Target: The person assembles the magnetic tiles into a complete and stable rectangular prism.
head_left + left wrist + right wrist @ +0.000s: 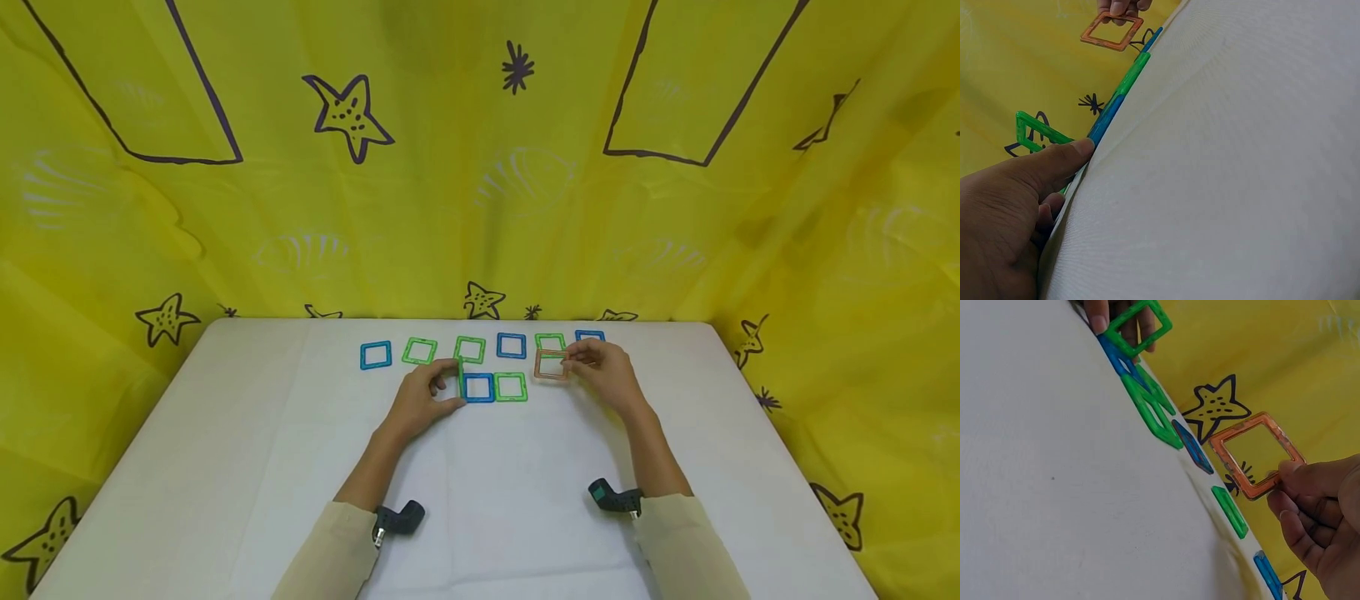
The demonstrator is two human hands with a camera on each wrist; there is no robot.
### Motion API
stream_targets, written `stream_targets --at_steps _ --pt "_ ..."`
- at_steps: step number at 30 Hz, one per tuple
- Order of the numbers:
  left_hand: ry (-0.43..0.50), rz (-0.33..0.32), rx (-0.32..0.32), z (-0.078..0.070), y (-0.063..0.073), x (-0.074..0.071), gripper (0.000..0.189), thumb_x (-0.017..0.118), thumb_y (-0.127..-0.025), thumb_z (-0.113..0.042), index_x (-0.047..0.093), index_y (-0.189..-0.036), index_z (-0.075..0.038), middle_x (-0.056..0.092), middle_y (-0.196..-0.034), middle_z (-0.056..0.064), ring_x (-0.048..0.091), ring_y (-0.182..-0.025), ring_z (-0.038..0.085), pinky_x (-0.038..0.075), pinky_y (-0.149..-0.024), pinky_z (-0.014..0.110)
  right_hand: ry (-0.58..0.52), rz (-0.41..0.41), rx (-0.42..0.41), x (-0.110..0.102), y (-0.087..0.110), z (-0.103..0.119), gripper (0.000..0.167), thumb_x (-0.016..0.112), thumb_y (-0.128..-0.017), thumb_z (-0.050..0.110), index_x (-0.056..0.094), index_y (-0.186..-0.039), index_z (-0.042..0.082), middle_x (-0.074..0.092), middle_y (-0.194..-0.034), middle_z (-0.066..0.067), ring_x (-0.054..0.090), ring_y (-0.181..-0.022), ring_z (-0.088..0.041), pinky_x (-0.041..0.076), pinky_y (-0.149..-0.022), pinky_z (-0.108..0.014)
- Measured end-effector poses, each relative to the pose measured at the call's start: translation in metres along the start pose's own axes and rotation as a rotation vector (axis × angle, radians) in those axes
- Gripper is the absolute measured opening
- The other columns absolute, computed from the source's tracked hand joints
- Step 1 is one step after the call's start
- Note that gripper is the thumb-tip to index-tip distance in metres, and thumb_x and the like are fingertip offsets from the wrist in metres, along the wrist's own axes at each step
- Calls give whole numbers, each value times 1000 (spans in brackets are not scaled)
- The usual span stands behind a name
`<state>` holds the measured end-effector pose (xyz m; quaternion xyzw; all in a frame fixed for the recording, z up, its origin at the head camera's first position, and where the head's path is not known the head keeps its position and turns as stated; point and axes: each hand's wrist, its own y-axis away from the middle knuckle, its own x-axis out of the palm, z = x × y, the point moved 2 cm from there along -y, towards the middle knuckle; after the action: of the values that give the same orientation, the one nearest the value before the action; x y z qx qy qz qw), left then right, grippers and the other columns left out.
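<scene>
My left hand (420, 396) grips a green square magnetic tile (461, 379) standing on edge, thumb at the near end and fingers at the far end. That tile stands at the left side of a blue square tile (480, 401) lying flat, and a flat green tile (512, 399) adjoins the blue one on the right. Between thumb and fingertips, my right hand (606, 375) pinches an orange square tile (1230, 470) by one side. The orange tile is off the table, tilted, to the right of the flat pair and apart from it.
Along the back of the white table (225, 467) lies a row of loose tiles: a blue one (376, 367) at the left, two green, a blue one (512, 335), a green one (551, 336) and a partly hidden blue one (590, 333). A yellow curtain (450, 208) hangs behind.
</scene>
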<state>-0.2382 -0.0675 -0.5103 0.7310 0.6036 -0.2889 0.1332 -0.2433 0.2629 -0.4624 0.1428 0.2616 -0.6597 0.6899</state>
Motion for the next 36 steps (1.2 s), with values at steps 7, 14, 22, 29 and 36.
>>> stream_targets --at_steps 7,14,22,29,36 --pt "-1 7 -5 0 1 1 61 91 -83 -15 67 -139 -10 58 -95 1 50 -90 23 44 -80 40 -34 -18 -30 10 1 4 14 75 -97 4 73 -110 -2 74 -103 -13 68 -96 -27 54 -83 -27" --pt "-2 6 6 2 1 1 61 91 -82 -15 68 -138 -10 58 -94 1 50 -89 22 44 -80 39 -44 3 -45 20 4 9 13 75 -96 1 72 -109 -1 74 -100 -12 69 -92 -26 54 -78 -23" --pt "-4 1 -17 1 1 1 61 91 -83 -16 68 -139 -12 58 -95 1 50 -90 23 44 -80 40 -33 40 -60 36 3 15 11 76 -95 2 73 -106 2 75 -98 -8 68 -88 -23 55 -77 -27" --pt "-8 1 1 1 0 1 61 91 -83 -16 68 -139 -11 58 -95 1 50 -89 22 44 -79 38 -44 59 -66 50 4 19 11 77 -95 4 74 -105 6 75 -100 -3 67 -90 -22 55 -81 -30" --pt "1 -1 14 1 -1 0 61 92 -82 -15 68 -138 -10 59 -94 1 50 -88 22 44 -78 38 -74 49 -71 63 6 24 11 78 -95 4 74 -104 8 74 -99 -2 68 -92 -21 56 -86 -33"
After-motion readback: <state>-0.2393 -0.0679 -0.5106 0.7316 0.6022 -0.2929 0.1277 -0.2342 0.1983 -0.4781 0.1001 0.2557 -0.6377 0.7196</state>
